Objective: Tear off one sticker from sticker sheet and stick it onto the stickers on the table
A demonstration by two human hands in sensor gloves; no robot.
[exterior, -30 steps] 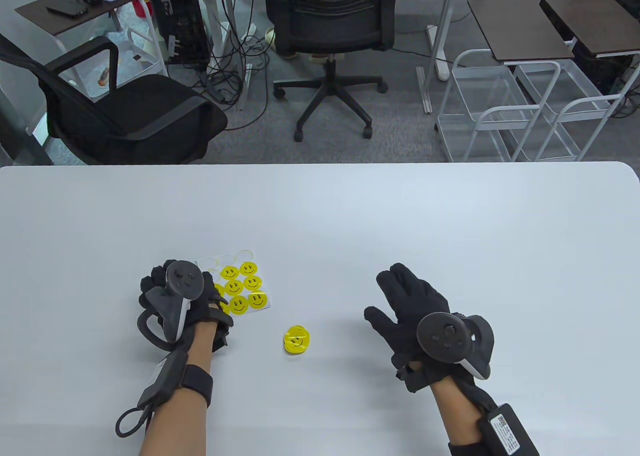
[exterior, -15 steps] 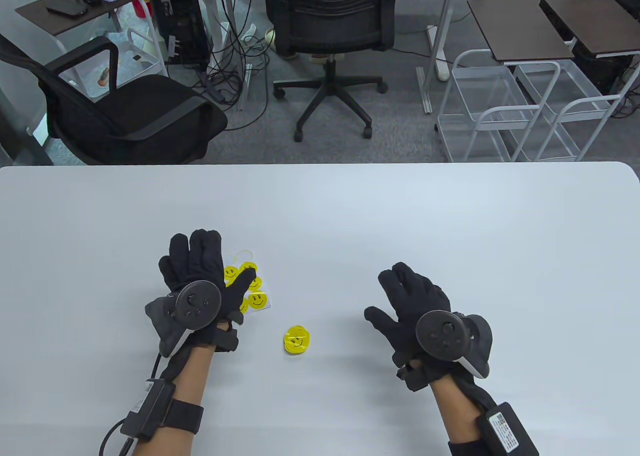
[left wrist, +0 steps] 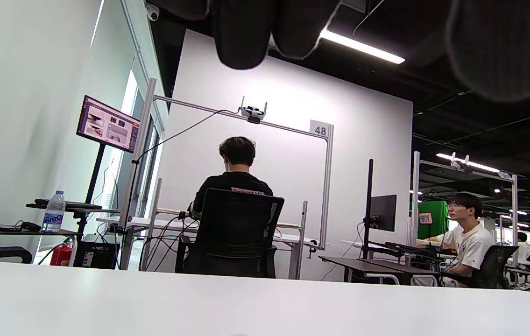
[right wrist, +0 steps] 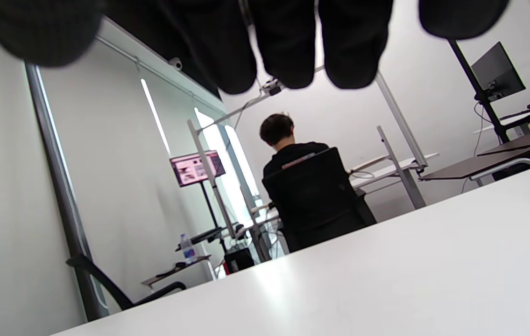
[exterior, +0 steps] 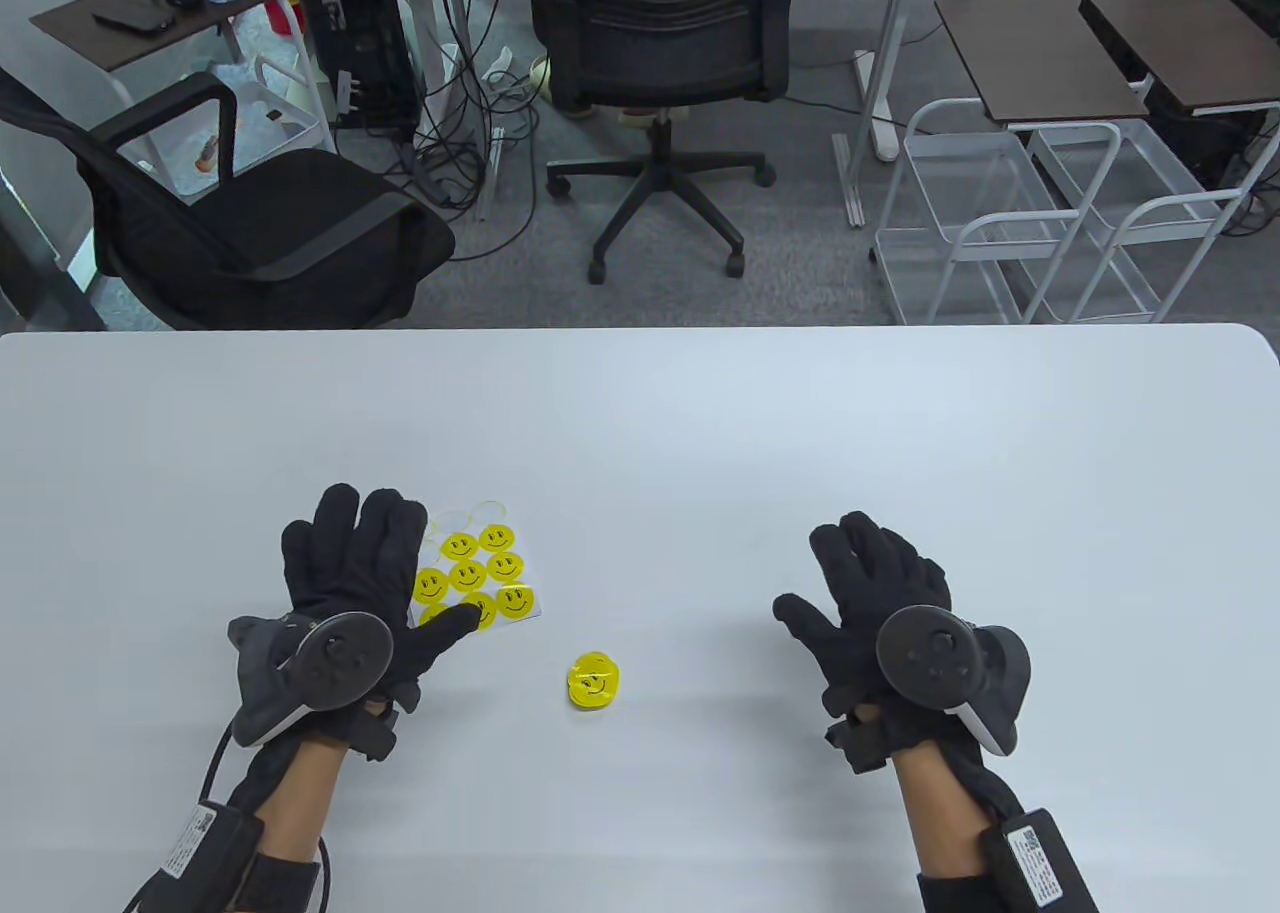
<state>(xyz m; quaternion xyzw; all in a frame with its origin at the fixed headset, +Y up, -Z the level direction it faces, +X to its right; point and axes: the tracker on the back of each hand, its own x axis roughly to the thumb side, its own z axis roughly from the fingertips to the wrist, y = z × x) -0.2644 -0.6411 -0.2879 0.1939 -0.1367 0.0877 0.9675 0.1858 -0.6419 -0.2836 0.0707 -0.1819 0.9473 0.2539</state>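
White table (exterior: pixel 700 433), left hand (exterior: pixel 350 593) now spread beside sticker sheet (exterior: pixel 480 575), right hand (exterior: pixel 880 603) spread, shifted right.

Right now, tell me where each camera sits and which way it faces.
Table view: overhead, tilted down; shows left hand, right hand, yellow smiley sticker sheet.
Left wrist view: low by the white table, facing the room; fingertips on top.
Right wrist view: low, tilted; fingertips on top.
Both wrist views share the seated black-shirted person.

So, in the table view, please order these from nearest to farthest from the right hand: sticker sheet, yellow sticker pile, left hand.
From the right hand:
1. yellow sticker pile, to its left, mid-table.
2. sticker sheet, farther left.
3. left hand, farthest left, thumb touching the sheet.
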